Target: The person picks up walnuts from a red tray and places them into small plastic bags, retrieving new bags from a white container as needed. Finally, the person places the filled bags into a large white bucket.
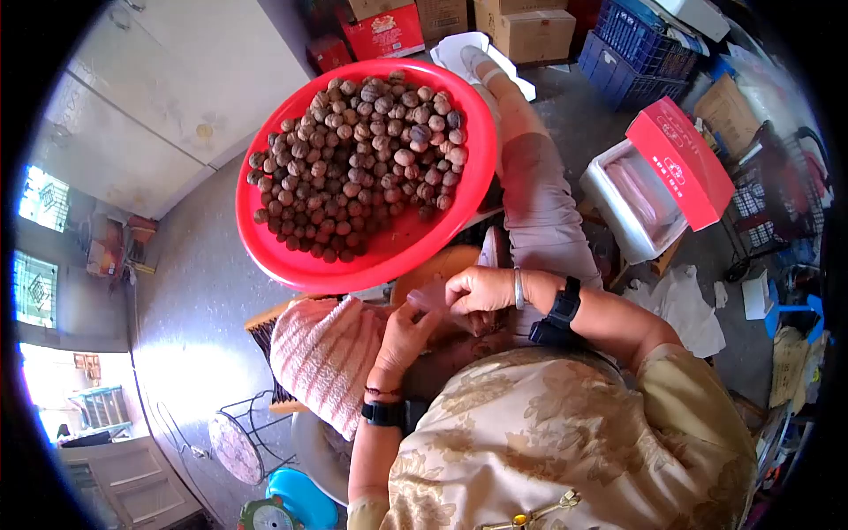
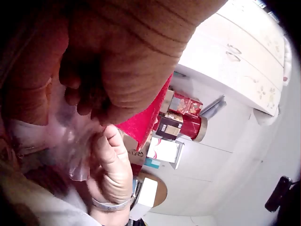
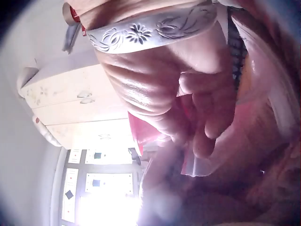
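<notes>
Both hands meet at a clear, pinkish plastic bag (image 1: 429, 297) over the person's lap. The left hand (image 1: 408, 337) pinches one side of it with curled fingers. From the other side the right hand (image 1: 481, 290), above a silver bangle, grips it too. In the left wrist view the crinkled bag (image 2: 77, 148) hangs between the two hands. A thin clear edge of the bag (image 3: 200, 165) shows below the right fingers in the right wrist view. Just beyond the hands, a large red basin (image 1: 371, 274) holds many walnuts (image 1: 353, 168).
A pink-striped towel (image 1: 322, 353) lies left of the left hand. To the right stands an opened white box (image 1: 609, 199) with a red lid (image 1: 680, 163). Blue crates (image 1: 632, 57) and cardboard boxes (image 1: 534, 35) are at the back. A round stool (image 1: 237, 449) stands at lower left.
</notes>
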The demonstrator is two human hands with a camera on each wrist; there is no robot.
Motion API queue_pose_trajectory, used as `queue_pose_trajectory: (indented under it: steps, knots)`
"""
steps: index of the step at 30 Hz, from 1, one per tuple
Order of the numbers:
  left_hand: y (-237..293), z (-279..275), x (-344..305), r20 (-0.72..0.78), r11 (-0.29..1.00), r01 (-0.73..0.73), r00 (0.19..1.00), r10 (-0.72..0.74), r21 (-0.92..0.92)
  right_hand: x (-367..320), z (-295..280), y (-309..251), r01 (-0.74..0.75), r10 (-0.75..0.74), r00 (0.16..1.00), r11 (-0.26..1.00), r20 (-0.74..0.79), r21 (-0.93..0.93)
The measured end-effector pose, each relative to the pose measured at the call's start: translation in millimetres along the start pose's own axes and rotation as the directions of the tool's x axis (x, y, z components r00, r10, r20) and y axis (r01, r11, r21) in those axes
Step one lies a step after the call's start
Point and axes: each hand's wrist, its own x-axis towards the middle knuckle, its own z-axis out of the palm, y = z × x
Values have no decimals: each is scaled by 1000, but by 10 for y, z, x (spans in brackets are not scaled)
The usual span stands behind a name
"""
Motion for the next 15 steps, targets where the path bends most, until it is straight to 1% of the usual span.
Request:
queue_pose_trajectory:
  steps: [1, 2, 3, 4, 5, 6, 7, 8, 9, 10, 11, 12, 14, 15]
  knots:
    - [-42, -9, 18, -2, 1000, -6, 1000, 6, 6, 54, 4, 44, 95, -96, 995, 995, -19, -42]
    - [-73, -26, 27, -1, 1000, 25, 1000, -25, 9, 54, -14, 89, 98, -98, 995, 995, -13, -37]
    - [-90, -31, 31, -4, 999, 31, 1000, -31, 10, -11, -12, -94, -30, 30, 999, 999, -27, 19]
    - [-107, -26, 34, -22, 999, 2, 1000, -1, 36, -44, -2, -188, -157, 160, 987, 985, -33, 76]
    - [-119, -20, 38, -38, 998, -27, 999, 29, 62, 0, -4, -69, -158, 161, 987, 984, -28, 81]
    - [-77, -14, 33, -39, 998, -21, 999, 24, 62, 52, 0, 14, 17, -18, 999, 999, -30, -33]
    - [-12, -11, 21, -30, 1000, 11, 999, -10, 14, 82, 0, 92, 192, -196, 981, 971, -14, -146]
    - [25, -9, 15, -20, 999, 42, 999, -43, -34, 72, -12, 172, 191, -195, 981, 971, -13, -143]
    - [19, -10, 16, -20, 998, 44, 999, -45, -34, 16, -6, 19, 16, -16, 1000, 1000, -20, -7]
    - [6, -15, 21, -15, 997, 51, 999, -52, -55, -14, -6, -69, -161, 163, 987, 979, -3, 128]
    - [-13, -19, 30, -11, 995, 57, 998, -58, -77, -9, -19, -45, -161, 163, 987, 979, -2, 128]
    - [-72, -17, 44, -13, 995, 59, 998, -60, -77, -6, -26, -21, -162, 166, 986, 969, -8, 185]
    - [-203, -12, 75, 11, 982, 35, 999, -33, -183, -4, -33, 15, -142, 155, 988, 951, -24, 275]
    - [-134, -24, 61, 10, 982, 36, 999, -35, -184, -12, -50, 13, -143, 155, 988, 951, -22, 275]
